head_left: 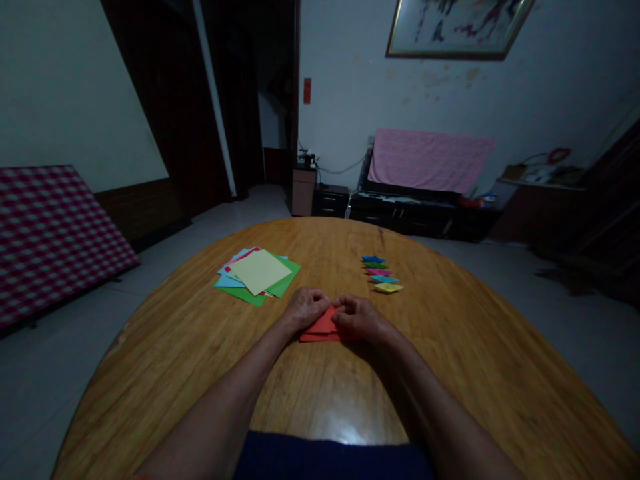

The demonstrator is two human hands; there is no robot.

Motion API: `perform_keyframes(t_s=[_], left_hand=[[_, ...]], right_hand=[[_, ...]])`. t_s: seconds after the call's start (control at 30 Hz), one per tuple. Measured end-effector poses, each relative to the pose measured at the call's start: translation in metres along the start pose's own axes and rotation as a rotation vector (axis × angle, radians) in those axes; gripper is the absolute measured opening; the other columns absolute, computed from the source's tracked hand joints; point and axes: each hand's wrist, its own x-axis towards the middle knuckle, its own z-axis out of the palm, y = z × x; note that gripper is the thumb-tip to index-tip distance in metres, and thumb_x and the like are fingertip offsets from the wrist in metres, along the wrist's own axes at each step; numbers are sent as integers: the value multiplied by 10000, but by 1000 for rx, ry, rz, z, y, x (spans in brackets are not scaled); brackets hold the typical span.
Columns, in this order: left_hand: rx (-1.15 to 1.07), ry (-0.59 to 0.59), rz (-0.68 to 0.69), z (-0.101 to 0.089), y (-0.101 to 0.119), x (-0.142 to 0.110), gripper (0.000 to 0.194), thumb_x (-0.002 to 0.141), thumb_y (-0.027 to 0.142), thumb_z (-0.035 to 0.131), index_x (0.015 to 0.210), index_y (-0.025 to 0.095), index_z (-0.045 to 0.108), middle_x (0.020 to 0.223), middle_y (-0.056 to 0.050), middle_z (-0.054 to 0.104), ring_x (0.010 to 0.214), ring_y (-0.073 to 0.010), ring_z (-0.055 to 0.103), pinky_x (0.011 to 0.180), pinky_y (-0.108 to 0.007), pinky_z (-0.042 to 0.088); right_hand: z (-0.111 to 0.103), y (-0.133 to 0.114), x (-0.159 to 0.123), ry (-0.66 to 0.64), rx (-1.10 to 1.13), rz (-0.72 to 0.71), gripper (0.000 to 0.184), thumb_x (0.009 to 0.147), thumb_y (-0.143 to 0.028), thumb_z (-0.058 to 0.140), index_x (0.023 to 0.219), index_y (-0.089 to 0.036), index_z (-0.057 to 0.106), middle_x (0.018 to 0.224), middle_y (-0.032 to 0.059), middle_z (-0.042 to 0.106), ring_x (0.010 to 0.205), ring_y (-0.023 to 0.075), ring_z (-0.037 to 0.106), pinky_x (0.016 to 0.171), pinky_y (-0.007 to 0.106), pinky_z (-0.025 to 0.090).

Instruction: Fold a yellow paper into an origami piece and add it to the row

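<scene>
A folded sheet of red paper (320, 328) lies on the wooden table in front of me, its lower edge straight and its top narrowing between my hands. My left hand (307, 307) is closed on the paper's upper left side, fingers bent over it. On the right side my right hand (357, 317) pinches the paper between thumb and fingers. Part of the red paper is covered by both hands. Beyond my right hand stands a row of several small folded paper boats, the nearest a yellow boat (389, 288) and the farthest a blue boat (373, 259).
A loose stack of coloured paper sheets (263, 270) lies to the left, with a pale yellow one on top. The round wooden table (200, 373) reaches far to both sides. Past its far edge are a low black cabinet (395, 217) and a pink cloth (430, 160).
</scene>
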Motion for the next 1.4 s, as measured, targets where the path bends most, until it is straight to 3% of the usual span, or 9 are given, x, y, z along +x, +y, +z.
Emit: perform_keyframes(t_s=[0.23, 0.53, 0.87, 1.0, 1.4], left_hand=[[169, 137, 216, 8, -15, 6, 166, 736, 177, 515, 617, 166, 631, 769, -19, 620, 783, -153, 552, 732, -254, 411], [384, 199, 287, 20, -24, 6, 155, 770, 161, 549, 671, 170, 668, 945, -57, 637, 918, -176, 536, 854, -300, 422], [450, 212, 295, 21, -22, 3, 159, 796, 168, 541, 720, 164, 680, 974, -64, 634, 931, -185, 531, 847, -306, 430], [451, 190, 315, 21, -23, 7, 149, 806, 187, 554, 739, 162, 684, 973, -66, 628, 959, -190, 525, 873, -313, 423], [461, 109, 408, 14, -23, 17, 169, 821, 195, 547, 755, 166, 700, 955, -70, 640, 965, -194, 536, 902, -333, 400]], right_hand=[[0, 9, 0, 166, -433, -244, 161, 709, -176, 581, 859, -173, 640, 717, 23, 646, 649, 138, 555, 584, 246, 395], [0, 4, -2, 158, -766, -398, 130, 712, -117, 553, 757, -164, 665, 797, 60, 620, 776, 182, 551, 704, 295, 406], [-9, 5, 1, -8, -776, -557, 244, 783, -62, 449, 700, -167, 653, 763, 49, 593, 722, 145, 524, 671, 263, 412], [-7, 8, 1, 13, -739, -628, 245, 793, -74, 452, 760, -167, 676, 849, 72, 626, 806, 165, 556, 741, 290, 437], [-5, 9, -9, 70, -737, -637, 253, 836, -123, 444, 848, -171, 693, 912, 82, 647, 858, 180, 579, 801, 310, 448]])
